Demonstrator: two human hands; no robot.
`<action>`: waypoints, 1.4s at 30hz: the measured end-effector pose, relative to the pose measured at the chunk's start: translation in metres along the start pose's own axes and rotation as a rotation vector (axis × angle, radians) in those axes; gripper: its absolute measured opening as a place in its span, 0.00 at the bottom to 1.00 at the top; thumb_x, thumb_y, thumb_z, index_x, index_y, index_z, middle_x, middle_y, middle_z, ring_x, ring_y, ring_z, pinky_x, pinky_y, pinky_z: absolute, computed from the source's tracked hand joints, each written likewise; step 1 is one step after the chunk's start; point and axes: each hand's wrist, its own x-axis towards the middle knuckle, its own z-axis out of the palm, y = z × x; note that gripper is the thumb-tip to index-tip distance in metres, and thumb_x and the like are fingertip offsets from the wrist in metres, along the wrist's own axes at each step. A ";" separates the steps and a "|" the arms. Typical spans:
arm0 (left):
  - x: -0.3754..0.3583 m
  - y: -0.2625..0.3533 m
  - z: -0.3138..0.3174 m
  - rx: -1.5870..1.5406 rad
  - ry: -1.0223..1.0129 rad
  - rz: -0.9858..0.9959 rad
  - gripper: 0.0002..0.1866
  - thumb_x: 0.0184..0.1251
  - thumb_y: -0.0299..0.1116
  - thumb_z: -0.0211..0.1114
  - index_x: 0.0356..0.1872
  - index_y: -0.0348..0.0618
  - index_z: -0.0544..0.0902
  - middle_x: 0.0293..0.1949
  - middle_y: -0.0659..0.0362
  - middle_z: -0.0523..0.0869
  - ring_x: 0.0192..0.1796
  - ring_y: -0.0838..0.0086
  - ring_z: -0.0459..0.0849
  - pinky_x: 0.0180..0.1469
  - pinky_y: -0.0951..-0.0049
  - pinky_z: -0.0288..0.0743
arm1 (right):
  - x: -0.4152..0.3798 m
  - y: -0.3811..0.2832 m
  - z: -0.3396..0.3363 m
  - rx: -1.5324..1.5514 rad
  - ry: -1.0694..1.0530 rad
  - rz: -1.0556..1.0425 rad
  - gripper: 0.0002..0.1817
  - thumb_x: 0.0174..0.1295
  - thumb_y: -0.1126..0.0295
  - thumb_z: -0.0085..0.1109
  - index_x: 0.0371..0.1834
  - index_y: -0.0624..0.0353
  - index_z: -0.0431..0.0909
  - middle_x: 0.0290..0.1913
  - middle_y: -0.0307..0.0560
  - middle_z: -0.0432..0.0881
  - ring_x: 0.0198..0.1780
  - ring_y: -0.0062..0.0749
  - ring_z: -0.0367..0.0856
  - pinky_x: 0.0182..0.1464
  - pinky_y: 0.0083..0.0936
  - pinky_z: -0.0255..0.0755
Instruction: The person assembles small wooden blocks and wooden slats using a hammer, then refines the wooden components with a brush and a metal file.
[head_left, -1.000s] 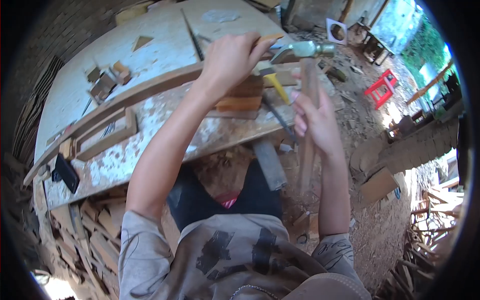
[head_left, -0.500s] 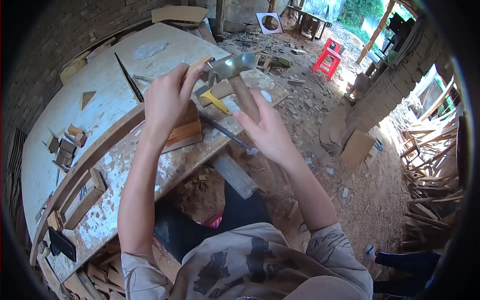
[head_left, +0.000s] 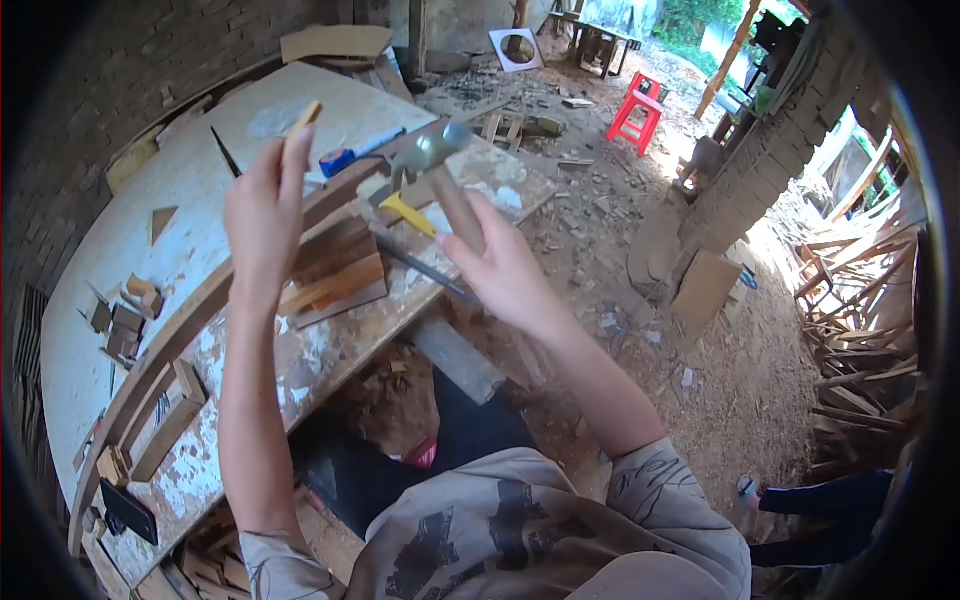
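Note:
My left hand (head_left: 265,215) is raised over the bench, closed around a small strip of light wood (head_left: 312,112) whose end sticks up past the fingers. My right hand (head_left: 495,255) grips the wooden handle of a claw hammer (head_left: 432,155), its metal head up and slightly blurred. Just below the hammer head is a yellow-handled tool (head_left: 410,213), close to my right fingertips. Beneath the hands, wooden blocks (head_left: 345,268) sit against a long curved wooden piece (head_left: 195,308). A dark metal bar (head_left: 425,265) lies beside the blocks.
On the workbench (head_left: 250,375) are a blue-and-white item (head_left: 338,162), small wood brackets (head_left: 125,322), a wooden frame (head_left: 170,420) and a phone (head_left: 128,512). A red stool (head_left: 635,115) stands beyond. Wood scraps (head_left: 860,310) pile up at right, near another person's dark-clothed leg (head_left: 825,515).
My left hand has moved left, away from the hammer head, with the wood strip now pointing up. The blue-and-white item has come into view. My right hand still holds the hammer.

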 end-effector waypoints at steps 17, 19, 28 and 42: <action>-0.020 -0.016 0.002 0.013 -0.095 -0.033 0.35 0.86 0.62 0.61 0.37 0.34 0.88 0.19 0.56 0.72 0.25 0.70 0.67 0.32 0.64 0.64 | 0.011 0.027 -0.049 0.204 0.161 0.281 0.25 0.81 0.66 0.62 0.77 0.59 0.73 0.30 0.32 0.73 0.20 0.13 0.69 0.19 0.16 0.64; -0.023 -0.016 -0.001 0.028 -0.106 -0.043 0.35 0.86 0.62 0.61 0.36 0.33 0.88 0.19 0.56 0.71 0.25 0.70 0.67 0.32 0.63 0.64 | 0.010 0.032 -0.055 0.145 0.224 0.319 0.23 0.81 0.67 0.61 0.76 0.56 0.74 0.29 0.31 0.71 0.19 0.12 0.67 0.19 0.17 0.62; -0.032 -0.019 0.006 0.049 -0.124 -0.028 0.35 0.84 0.63 0.61 0.37 0.34 0.89 0.19 0.54 0.77 0.24 0.66 0.75 0.33 0.62 0.69 | 0.024 0.090 -0.075 -0.856 0.183 0.171 0.27 0.79 0.49 0.59 0.72 0.52 0.76 0.56 0.61 0.91 0.53 0.66 0.91 0.55 0.54 0.83; -0.046 -0.038 -0.040 0.046 -0.102 -0.195 0.34 0.87 0.62 0.57 0.39 0.37 0.91 0.20 0.59 0.79 0.26 0.72 0.75 0.34 0.66 0.67 | 0.125 0.131 -0.020 -1.235 0.201 -0.274 0.22 0.70 0.57 0.70 0.65 0.49 0.86 0.53 0.60 0.87 0.63 0.56 0.84 0.62 0.50 0.78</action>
